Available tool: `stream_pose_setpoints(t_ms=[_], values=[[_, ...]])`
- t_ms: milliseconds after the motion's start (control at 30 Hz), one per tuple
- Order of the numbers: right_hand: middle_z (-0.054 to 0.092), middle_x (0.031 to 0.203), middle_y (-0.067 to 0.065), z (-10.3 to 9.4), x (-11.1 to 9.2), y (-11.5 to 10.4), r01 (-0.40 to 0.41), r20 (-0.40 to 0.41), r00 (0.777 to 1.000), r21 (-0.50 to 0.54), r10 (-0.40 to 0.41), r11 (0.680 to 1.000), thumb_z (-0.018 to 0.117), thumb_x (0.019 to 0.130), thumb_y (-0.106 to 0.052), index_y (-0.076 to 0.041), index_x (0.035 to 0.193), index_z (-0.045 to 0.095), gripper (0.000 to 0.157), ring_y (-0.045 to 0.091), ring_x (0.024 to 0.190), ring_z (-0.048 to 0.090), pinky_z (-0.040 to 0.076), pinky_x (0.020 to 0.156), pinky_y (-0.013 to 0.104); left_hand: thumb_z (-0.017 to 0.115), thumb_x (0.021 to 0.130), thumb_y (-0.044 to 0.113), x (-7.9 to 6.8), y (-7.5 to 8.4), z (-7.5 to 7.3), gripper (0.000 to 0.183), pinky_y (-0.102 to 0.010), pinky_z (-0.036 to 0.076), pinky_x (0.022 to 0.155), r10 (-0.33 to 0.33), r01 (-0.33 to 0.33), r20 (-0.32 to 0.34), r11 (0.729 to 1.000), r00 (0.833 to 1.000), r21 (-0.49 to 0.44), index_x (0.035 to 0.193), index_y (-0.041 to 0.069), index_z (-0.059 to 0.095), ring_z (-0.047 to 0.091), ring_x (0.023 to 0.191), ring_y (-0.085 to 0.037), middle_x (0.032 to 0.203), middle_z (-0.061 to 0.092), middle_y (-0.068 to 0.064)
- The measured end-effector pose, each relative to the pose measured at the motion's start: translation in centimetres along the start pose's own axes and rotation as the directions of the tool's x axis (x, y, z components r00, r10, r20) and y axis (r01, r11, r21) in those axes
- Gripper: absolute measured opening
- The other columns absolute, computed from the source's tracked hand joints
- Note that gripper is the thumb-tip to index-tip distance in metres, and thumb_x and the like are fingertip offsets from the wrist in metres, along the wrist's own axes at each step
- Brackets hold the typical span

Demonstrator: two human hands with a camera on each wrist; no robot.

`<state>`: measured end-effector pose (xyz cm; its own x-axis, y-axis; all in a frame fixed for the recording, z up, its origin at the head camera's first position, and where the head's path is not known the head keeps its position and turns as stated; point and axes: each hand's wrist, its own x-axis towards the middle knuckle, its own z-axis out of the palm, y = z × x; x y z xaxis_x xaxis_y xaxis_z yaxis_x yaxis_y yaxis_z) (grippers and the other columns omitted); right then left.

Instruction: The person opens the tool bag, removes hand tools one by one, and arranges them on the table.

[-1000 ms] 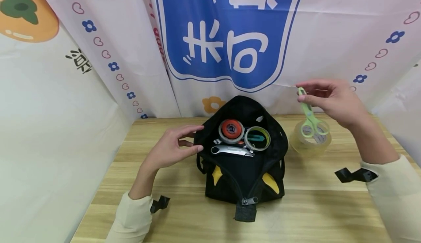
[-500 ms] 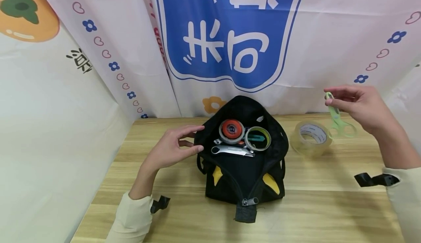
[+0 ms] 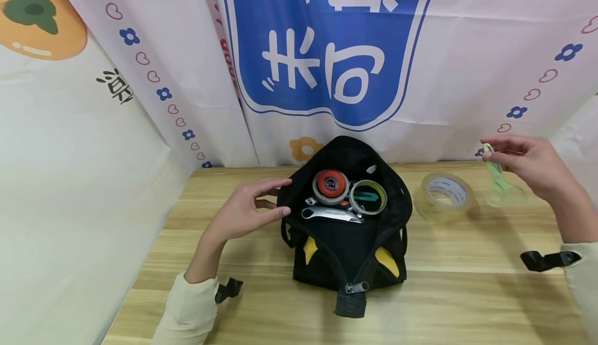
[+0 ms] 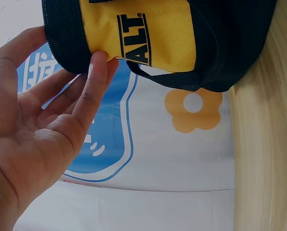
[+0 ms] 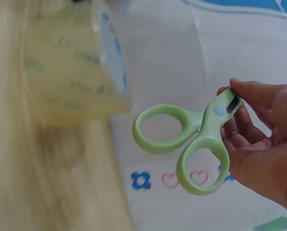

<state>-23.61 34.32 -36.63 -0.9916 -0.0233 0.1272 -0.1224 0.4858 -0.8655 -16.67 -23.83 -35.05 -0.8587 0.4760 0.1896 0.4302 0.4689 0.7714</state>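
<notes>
In the head view, a black and yellow tool bag [image 3: 322, 277] stands unzipped on the table. My left hand [image 3: 247, 205] holds its left rim with fingers and thumb; the left wrist view shows the fingers [image 4: 93, 86] against the yellow side. Inside lie a red round item on a tape roll [image 3: 331, 183], another tape roll [image 3: 369, 211], and a silver utility knife [image 3: 327, 214]. A teal piece shows through that second roll. Off to the right, my right hand [image 3: 537, 166] pinches light green scissors [image 5: 213, 122] by the blade end, handle loops hanging down, above the table.
A large roll of clear packing tape [image 3: 444, 199] stands on the wooden table [image 3: 247, 298] between the bag and my right hand. A printed cloth [image 3: 448, 75] hangs behind the table, close to the bag's back.
My right hand has carried the scissors rightward and slightly down, away from above the packing tape. The left hand keeps its place at the bag's rim.
</notes>
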Motion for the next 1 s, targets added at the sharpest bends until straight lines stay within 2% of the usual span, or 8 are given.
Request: stream_pose_setpoints(t_ms=[133, 267, 433, 567, 767, 933, 1000], values=[[0.070, 0.100, -0.032, -0.5, 0.1, 1.5, -0.055, 0.002, 0.998, -0.001, 0.055, 0.998, 0.071, 0.105, -0.022, -0.041, 0.124, 0.074, 0.026, 0.001, 0.082, 0.059, 0.050, 0.063, 0.019, 0.082, 0.096, 0.016, 0.0, 0.0, 0.0, 0.056, -0.035, 0.065, 0.098, 0.000, 0.000, -0.002, 1.000, 1.000, 0.004, 0.149, 0.008, 0.064, 0.070, 0.124, -0.033, 0.152, 0.064, -0.014], [0.067, 0.099, -0.035, -0.9, 0.1, 3.0, -0.102, 0.010, 0.995, -0.027, 0.102, 0.994, 0.069, 0.107, -0.029, -0.044, 0.127, 0.071, 0.026, -0.004, 0.085, 0.060, 0.051, 0.066, 0.017, 0.083, 0.096, 0.015, 0.1, -0.1, 0.0, 0.056, -0.034, 0.065, 0.097, 0.002, -0.002, -0.003, 1.000, 1.000, 0.008, 0.149, 0.008, 0.064, 0.070, 0.124, -0.033, 0.152, 0.064, -0.014], [0.065, 0.096, -0.033, -1.3, 0.2, 4.6, -0.149, 0.028, 0.988, -0.054, 0.151, 0.987, 0.067, 0.108, -0.033, -0.047, 0.122, 0.067, 0.021, -0.009, 0.087, 0.061, 0.053, 0.069, 0.012, 0.082, 0.096, 0.015, 0.1, -0.2, 0.0, 0.056, -0.033, 0.065, 0.097, 0.004, -0.004, -0.003, 1.000, 1.000, 0.004, 0.149, 0.008, 0.064, 0.070, 0.124, -0.034, 0.152, 0.064, -0.014], [0.063, 0.098, -0.036, -1.5, 0.2, 5.9, -0.166, 0.044, 0.984, -0.080, 0.170, 0.983, 0.065, 0.109, -0.035, -0.045, 0.124, 0.063, 0.018, -0.014, 0.090, 0.060, 0.054, 0.072, 0.008, 0.082, 0.096, 0.015, 0.1, -0.2, 0.1, 0.055, -0.032, 0.065, 0.097, 0.009, -0.009, -0.004, 1.000, 1.000, -0.004, 0.148, 0.007, 0.064, 0.071, 0.123, -0.034, 0.151, 0.064, -0.014], [0.056, 0.096, -0.042, -2.4, 0.3, 8.0, -0.184, 0.044, 0.981, -0.128, 0.191, 0.974, 0.061, 0.110, -0.039, -0.040, 0.130, 0.059, 0.020, -0.018, 0.088, 0.057, 0.052, 0.069, 0.009, 0.082, 0.096, 0.014, 0.1, -0.2, 0.1, 0.056, -0.033, 0.065, 0.097, 0.007, -0.007, -0.002, 1.000, 1.000, -0.010, 0.149, 0.008, 0.064, 0.070, 0.124, -0.033, 0.152, 0.064, -0.014], [0.055, 0.092, -0.043, -3.1, -0.1, 9.7, -0.218, 0.053, 0.972, -0.135, 0.227, 0.966, 0.060, 0.110, -0.040, -0.023, 0.134, 0.058, 0.029, -0.019, 0.085, 0.056, 0.053, 0.067, 0.011, 0.081, 0.097, 0.015, 0.1, 0.0, 0.1, 0.056, -0.034, 0.065, 0.098, 0.005, -0.005, 0.002, 1.000, 1.000, -0.005, 0.150, 0.008, 0.063, 0.070, 0.124, -0.034, 0.153, 0.063, -0.014], [0.058, 0.091, -0.042, -3.2, -0.2, 10.2, -0.231, 0.051, 0.970, -0.105, 0.237, 0.967, 0.061, 0.110, -0.036, -0.027, 0.127, 0.062, 0.019, -0.019, 0.085, 0.057, 0.055, 0.068, 0.011, 0.081, 0.097, 0.015, 0.0, 0.0, 0.1, 0.056, -0.034, 0.065, 0.098, 0.001, -0.001, 0.002, 1.000, 1.000, -0.007, 0.150, 0.008, 0.063, 0.070, 0.124, -0.034, 0.153, 0.063, -0.014]])
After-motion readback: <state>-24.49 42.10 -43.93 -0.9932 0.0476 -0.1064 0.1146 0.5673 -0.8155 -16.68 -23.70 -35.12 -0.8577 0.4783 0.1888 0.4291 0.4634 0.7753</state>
